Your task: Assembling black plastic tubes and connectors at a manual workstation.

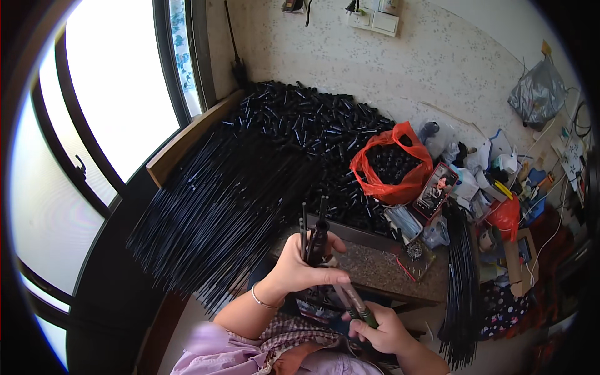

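Observation:
My left hand (304, 265) grips a small bunch of thin black rods with a black tube piece (317, 234) on them, held upright in front of me. My right hand (382, 329) is closed around a green-handled tool (356, 304) whose tip points up toward the bottom of the bunch. A silver bangle sits on my left wrist. Just beyond my hands lies a shallow tray of small metal bits (375, 265).
A big heap of long black rods (219, 206) fans out to the left, with a pile of short black tubes (306, 125) behind. A red plastic bag (390, 164) holds more tubes. A phone (435, 190) and cluttered bags lie right. Window at left.

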